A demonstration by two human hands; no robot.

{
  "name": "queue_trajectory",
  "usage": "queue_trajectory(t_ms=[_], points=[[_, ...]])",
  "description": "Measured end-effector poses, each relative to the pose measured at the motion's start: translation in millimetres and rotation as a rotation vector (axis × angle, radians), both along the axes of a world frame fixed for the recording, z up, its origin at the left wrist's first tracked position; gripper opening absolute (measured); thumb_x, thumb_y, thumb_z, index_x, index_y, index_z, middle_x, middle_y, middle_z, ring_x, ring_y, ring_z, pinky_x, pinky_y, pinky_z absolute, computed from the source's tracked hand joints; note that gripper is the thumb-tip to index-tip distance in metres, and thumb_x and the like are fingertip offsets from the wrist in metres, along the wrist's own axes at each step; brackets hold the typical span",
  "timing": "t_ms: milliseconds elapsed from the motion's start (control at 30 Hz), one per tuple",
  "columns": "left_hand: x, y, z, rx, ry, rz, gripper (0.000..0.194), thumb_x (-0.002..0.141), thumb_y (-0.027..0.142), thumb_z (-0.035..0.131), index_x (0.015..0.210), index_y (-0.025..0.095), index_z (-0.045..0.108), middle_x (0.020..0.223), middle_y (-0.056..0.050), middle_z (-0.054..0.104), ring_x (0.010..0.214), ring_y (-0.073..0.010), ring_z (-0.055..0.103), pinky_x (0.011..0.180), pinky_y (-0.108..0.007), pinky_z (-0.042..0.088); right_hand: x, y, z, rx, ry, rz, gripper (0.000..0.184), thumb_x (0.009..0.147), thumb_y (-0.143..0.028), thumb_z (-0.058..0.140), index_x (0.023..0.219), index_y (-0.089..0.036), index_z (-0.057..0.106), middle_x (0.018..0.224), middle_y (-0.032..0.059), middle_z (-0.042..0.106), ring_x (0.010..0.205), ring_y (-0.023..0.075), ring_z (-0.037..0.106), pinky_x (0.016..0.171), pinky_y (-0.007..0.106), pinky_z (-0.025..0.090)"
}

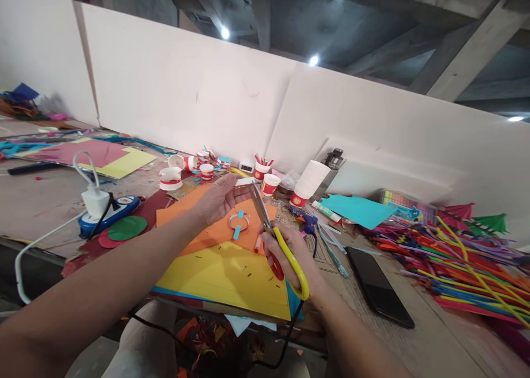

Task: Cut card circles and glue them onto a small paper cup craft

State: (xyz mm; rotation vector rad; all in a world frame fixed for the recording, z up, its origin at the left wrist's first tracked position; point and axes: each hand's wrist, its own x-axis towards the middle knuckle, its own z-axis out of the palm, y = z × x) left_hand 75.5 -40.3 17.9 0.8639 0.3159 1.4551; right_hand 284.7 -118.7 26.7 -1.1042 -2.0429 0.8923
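Pinched in my left hand is a small white strip, which looks like paper or card. My right hand is wrapped round scissors with yellow and red handles. Their blades reach up to the right end of the strip; whether they touch it I cannot tell. Below my hands, a white and red ring with blue tabs lies on orange paper. Nearer to me is a yellow sheet with small dark scraps. A small red and white piece lies beside my right fingers.
A black phone and a heap of pipe cleaners lie at the right. Stacked paper cups and a glue stick stand or lie behind. At the left are a blue power strip with a white plug and a green disc.
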Motion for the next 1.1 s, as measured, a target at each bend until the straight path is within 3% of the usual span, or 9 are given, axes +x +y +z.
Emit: queue_trajectory(t_ms=[533,1100], points=[[1.4,0.5,-1.8,-0.026,0.048,0.033,0.015,0.088,0.03,0.069,0.088,0.015,0.067,0.1,-0.008,0.077,0.093,-0.02,0.075,0.099,-0.035,0.055,-3.5,-4.3,-0.2,-0.08,0.034,-0.02,0.038,0.093,-0.054,0.054,0.075,-0.022,0.047,0.058,-0.0052,0.051,0.042,0.0084,0.05,0.039,0.019,0.04],[0.8,2.2,-6.4,0.046,0.062,0.023,0.02,0.085,0.034,0.074,0.089,0.015,0.068,0.104,-0.008,0.077,0.094,-0.0195,0.075,0.098,-0.035,0.055,-4.7,-6.5,0.0,-0.181,0.078,-0.039,0.031,0.089,-0.045,0.062,0.075,-0.023,0.046,0.05,-0.0088,0.046,0.034,0.0067,0.042,0.033,0.017,0.037]])
